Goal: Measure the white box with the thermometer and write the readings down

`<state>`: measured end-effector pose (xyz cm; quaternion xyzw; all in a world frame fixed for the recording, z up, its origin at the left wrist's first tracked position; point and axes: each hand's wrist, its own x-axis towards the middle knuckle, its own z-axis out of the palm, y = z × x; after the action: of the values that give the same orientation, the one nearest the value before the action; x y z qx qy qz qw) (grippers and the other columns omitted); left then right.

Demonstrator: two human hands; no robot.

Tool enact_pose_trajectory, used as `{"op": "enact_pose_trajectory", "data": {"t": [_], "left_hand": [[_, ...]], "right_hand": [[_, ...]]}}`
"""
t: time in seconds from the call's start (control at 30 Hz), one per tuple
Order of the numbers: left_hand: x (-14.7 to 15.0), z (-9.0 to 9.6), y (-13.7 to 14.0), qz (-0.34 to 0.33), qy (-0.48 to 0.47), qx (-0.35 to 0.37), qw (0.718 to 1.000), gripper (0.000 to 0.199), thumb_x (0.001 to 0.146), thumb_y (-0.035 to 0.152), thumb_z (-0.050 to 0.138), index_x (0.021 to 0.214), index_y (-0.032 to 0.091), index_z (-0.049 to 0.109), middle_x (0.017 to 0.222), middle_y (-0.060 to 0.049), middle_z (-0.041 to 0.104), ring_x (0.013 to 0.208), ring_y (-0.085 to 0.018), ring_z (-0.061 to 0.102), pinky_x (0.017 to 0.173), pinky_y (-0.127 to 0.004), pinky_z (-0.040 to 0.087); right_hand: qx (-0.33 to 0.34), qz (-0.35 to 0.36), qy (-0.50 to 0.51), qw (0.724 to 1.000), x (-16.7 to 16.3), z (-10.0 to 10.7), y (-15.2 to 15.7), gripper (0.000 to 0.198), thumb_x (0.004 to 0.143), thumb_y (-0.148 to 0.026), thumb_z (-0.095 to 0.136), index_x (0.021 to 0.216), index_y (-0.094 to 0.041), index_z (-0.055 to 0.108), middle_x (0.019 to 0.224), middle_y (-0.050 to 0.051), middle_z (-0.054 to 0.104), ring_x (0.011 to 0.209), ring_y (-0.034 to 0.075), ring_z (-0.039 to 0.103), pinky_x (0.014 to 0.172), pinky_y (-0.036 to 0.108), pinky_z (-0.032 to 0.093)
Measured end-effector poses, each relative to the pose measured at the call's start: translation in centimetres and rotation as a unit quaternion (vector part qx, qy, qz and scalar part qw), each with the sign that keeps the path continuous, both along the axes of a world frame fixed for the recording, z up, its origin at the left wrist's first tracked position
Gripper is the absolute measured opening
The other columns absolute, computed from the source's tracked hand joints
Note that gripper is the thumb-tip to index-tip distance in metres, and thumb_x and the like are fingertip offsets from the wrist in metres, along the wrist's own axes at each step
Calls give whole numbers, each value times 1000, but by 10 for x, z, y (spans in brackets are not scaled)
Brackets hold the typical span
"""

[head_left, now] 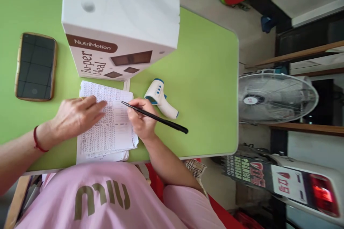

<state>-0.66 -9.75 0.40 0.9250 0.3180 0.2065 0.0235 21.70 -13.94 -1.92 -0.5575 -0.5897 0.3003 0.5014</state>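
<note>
On the green worktop (204, 78), at its near edge: we see a stack of written sheets (107, 128).
Left hand (77, 114): lies flat on the sheets, fingers released, pressing the paper down, gripping nothing.
Right hand (141, 118): fingers clenched round a black pen (154, 117), just beside the sheets' right edge.
Pen axis: tip at 10 o'clock over the sheets, tail at 4 o'clock.
Nearer hand: the right, tip close above the paper; touching or not, we cannot tell.
At 12 o'clock: white box (118, 25); thermometer (159, 98) at 2 o'clock; phone (36, 66) at 10 o'clock.
</note>
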Motion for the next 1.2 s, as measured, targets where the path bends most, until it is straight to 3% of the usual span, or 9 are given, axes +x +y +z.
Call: {"op": "enact_pose_trajectory", "data": {"t": [0.07,0.13,0.2,0.47,1.2], "left_hand": [[6,0,-11,-50,2,-12,999,21,101,27,53,113,16,66,103,-6,73,59,-15,65,44,-29,44],[10,-1,-18,-80,33,-32,996,25,97,28,61,118,15,65,132,-10,64,62,-16,66,46,-31,48],[11,-2,-23,-90,77,-53,992,35,91,28,68,123,14,63,144,-13,54,62,-17,66,45,-33,48],[11,-5,-21,-88,92,-62,990,42,86,30,74,122,13,64,146,-15,52,62,-19,66,44,-32,45],[11,-4,-20,-89,88,-46,991,42,85,31,74,121,12,65,146,-11,52,61,-17,66,44,-33,47]], "right_hand": [[-3,-18,-5,1000,-3,-4,2,7,81,-26,62,86,-23,58,70,-4,61,51,9,51,48,24,44],[0,-14,-24,1000,-3,-6,5,7,80,-27,63,84,-23,57,69,-4,61,51,9,50,48,24,44],[4,4,-53,999,-2,-8,6,8,82,-29,63,83,-24,57,70,-3,62,54,10,53,51,26,47],[22,14,-120,992,-1,-9,9,9,89,-31,59,82,-25,58,70,-3,63,62,13,59,61,29,52],[24,23,-125,992,-1,-11,8,8,88,-29,60,83,-25,57,69,-4,61,60,12,58,61,28,51]]}}
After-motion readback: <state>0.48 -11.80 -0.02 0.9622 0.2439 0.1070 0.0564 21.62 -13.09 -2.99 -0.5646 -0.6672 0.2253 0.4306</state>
